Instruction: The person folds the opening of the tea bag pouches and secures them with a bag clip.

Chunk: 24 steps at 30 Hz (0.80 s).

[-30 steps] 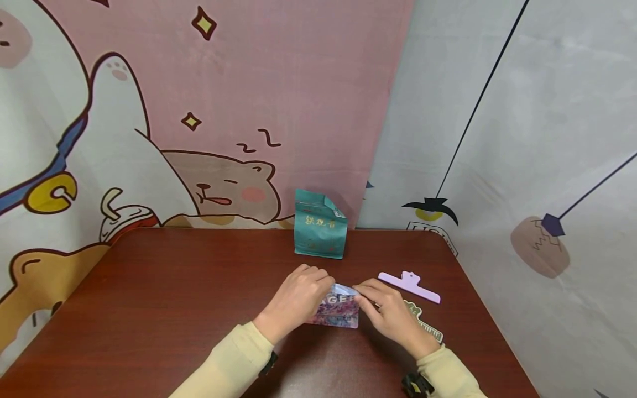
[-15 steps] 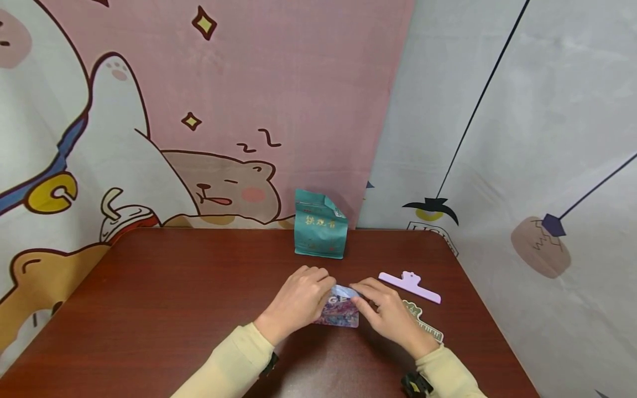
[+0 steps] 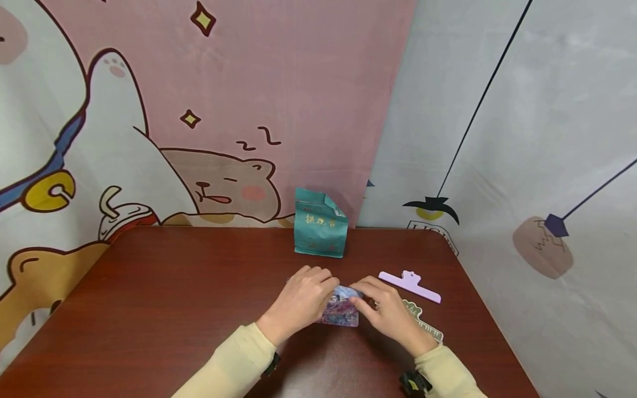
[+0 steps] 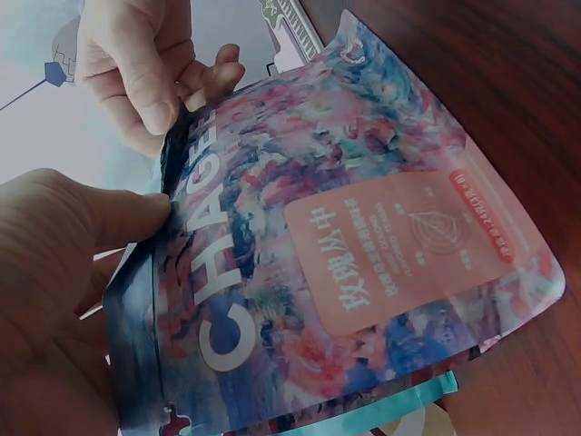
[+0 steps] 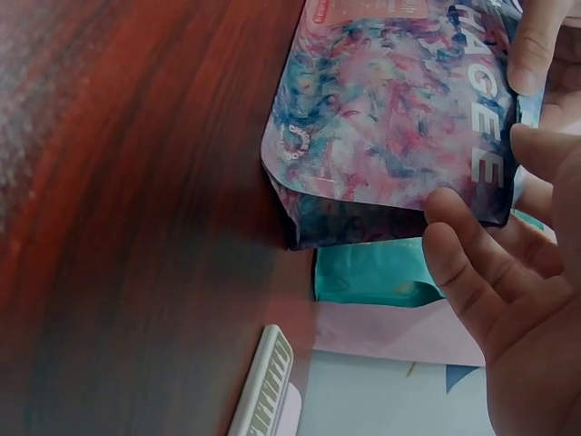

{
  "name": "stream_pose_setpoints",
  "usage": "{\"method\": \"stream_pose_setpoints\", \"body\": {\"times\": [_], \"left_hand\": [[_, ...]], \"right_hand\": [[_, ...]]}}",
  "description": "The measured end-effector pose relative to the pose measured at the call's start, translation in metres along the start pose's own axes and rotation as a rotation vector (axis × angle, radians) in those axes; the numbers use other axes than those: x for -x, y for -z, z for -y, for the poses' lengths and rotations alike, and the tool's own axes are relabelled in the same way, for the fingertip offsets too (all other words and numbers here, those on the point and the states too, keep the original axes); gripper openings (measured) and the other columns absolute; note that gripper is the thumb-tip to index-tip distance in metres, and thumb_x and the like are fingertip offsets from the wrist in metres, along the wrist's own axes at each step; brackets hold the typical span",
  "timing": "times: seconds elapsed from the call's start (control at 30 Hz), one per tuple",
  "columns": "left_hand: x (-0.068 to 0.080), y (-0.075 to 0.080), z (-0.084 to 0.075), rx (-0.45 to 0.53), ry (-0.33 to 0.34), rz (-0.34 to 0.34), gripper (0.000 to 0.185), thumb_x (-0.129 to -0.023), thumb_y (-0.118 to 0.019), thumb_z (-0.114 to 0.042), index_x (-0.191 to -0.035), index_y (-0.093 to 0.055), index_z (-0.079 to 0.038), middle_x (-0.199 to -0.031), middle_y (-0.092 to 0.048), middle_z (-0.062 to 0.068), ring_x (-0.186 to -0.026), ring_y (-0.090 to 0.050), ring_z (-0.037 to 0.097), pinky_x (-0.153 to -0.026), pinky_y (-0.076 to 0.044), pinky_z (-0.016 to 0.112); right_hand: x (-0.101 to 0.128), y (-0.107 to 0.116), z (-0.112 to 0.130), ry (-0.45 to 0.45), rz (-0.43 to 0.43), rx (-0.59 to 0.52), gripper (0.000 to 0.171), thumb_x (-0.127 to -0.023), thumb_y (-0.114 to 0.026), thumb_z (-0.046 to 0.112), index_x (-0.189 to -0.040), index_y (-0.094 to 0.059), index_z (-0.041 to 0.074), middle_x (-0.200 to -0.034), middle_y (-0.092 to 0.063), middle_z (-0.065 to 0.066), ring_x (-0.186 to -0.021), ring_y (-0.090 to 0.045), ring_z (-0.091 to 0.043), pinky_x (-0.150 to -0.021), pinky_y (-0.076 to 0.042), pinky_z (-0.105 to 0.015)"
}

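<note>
A colourful pouch with white lettering and a pink label stands on the dark wooden table. My left hand pinches its top edge from the left, thumb on the front. From the right, my right hand pinches the same top edge, fingers curled over it. In the right wrist view the pouch fills the top, with my right hand's fingers beside it. Most of the pouch's top strip is hidden under both hands.
A teal bag stands behind the pouch near the table's back edge and shows as the teal bag in the right wrist view. A lilac clip and a pale ribbed clip lie to the right. Printed curtains hang behind.
Both hands have drawn slightly closer over the pouch's top. Less of the white lettering shows in the head view than a second ago. Nothing else has moved.
</note>
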<state>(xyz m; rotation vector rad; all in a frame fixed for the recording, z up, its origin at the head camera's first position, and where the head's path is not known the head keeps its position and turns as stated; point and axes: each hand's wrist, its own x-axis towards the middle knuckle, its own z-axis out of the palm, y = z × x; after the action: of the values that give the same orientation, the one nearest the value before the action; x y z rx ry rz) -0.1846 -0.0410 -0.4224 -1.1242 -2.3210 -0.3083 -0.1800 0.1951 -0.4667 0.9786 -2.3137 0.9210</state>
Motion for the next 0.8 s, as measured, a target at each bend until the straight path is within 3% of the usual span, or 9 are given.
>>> {"method": "stream_pose_setpoints", "body": {"times": [0.3,0.43,0.8], "left_hand": [[-0.0014,-0.0023,-0.0011,-0.002,-0.017,-0.018,0.008,-0.093,-0.075,-0.007,-0.090,-0.073,-0.014,-0.083,-0.066,-0.004,-0.076,-0.061,0.012,-0.068,-0.045,0.026],[-0.0021,-0.0031,-0.0016,-0.005,-0.002,-0.014,0.007,-0.092,-0.076,-0.011,-0.090,-0.072,-0.015,-0.082,-0.064,-0.004,-0.075,-0.060,0.013,-0.068,-0.045,0.027],[-0.0024,-0.0058,-0.0048,-0.070,0.036,0.006,0.008,-0.094,-0.076,-0.020,-0.087,-0.072,-0.017,-0.082,-0.067,-0.006,-0.074,-0.061,0.013,-0.067,-0.044,0.028]], "right_hand": [[-0.0020,0.0031,-0.0019,0.003,0.013,-0.008,0.019,-0.092,-0.075,0.004,-0.109,-0.076,0.012,-0.102,-0.070,0.003,-0.078,-0.058,-0.002,-0.062,-0.047,-0.017],[-0.0036,0.0034,-0.0026,0.005,0.018,-0.014,0.019,-0.091,-0.076,0.002,-0.107,-0.075,0.012,-0.101,-0.070,0.004,-0.081,-0.060,-0.004,-0.064,-0.051,-0.022],[-0.0042,0.0017,-0.0023,0.006,0.021,-0.004,0.019,-0.089,-0.078,0.001,-0.104,-0.075,0.012,-0.099,-0.070,0.004,-0.083,-0.063,-0.006,-0.069,-0.051,-0.021]]}}
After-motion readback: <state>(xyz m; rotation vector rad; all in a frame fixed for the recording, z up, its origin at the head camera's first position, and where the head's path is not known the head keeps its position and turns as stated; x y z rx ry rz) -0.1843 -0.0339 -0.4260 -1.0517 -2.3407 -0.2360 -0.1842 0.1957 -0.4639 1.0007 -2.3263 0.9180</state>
